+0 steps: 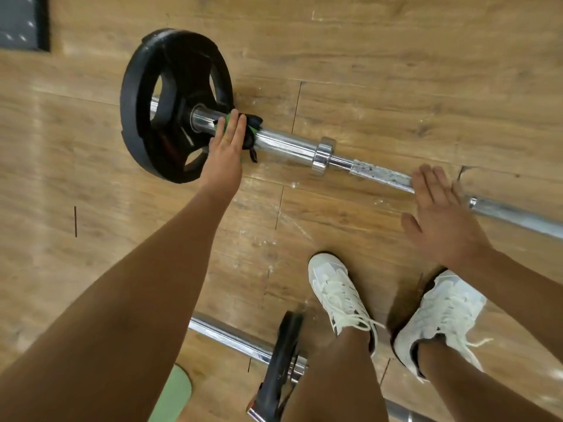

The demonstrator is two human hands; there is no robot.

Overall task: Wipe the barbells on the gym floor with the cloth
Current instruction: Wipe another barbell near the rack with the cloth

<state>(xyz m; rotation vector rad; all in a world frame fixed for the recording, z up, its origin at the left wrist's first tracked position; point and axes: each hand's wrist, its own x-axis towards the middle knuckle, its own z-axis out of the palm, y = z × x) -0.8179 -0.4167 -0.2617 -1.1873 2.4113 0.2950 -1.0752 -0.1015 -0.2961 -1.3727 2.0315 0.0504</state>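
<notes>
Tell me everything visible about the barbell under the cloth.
The barbell lies on the wooden floor, running from upper left to the right edge. Its chrome sleeve ends at a collar; beyond it the knurled shaft shows dark flecks. One black plate with cut-out grips stands on the sleeve. The left hand presses a green-and-black cloth on the sleeve beside the plate; the right hand, fingers straight, lies over the shaft, contact unclear.

Wood floor (396, 50) carries far barbell (289, 144), near barbell (225, 333) & white shoes (338, 296).
</notes>
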